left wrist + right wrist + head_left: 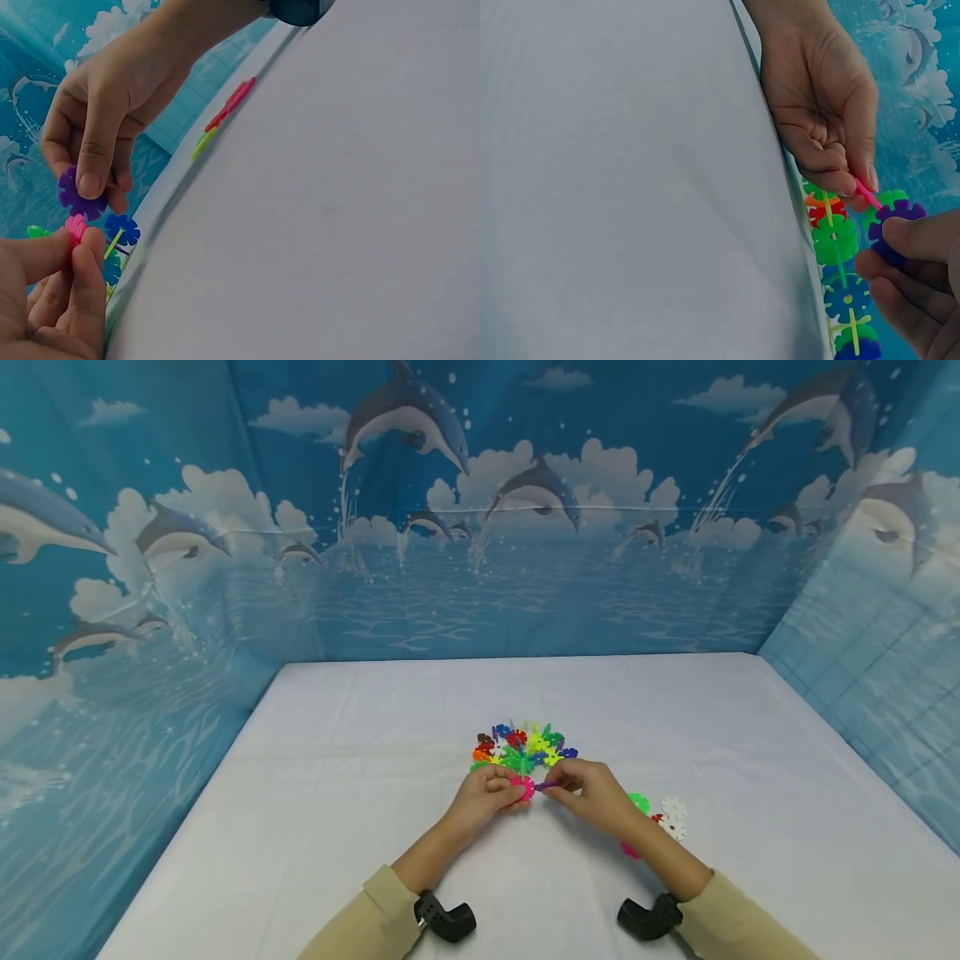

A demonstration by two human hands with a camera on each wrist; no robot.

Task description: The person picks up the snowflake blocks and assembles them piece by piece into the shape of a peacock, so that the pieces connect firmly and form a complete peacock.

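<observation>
Near the middle of the table in the head view, my left hand (487,795) pinches a pink notched plastic disc (528,788) between thumb and fingers. Facing it, my right hand (594,792) pinches a purple notched disc (81,196) by thumb and fingertips. The two discs meet at their rims, turned crosswise to each other, as the right wrist view shows at the purple disc (897,229). Just beyond both hands stands a cluster of joined, many-coloured discs (517,762). The pink disc is close against its front; my left fingers hide part of that side.
Loose discs lie beside my right forearm: a green one (639,802), white ones (672,827), a red one partly covered and a pink one (631,850). White cloth (360,735) covers the table, and a dolphin-printed curtain (480,593) rises behind and at both sides.
</observation>
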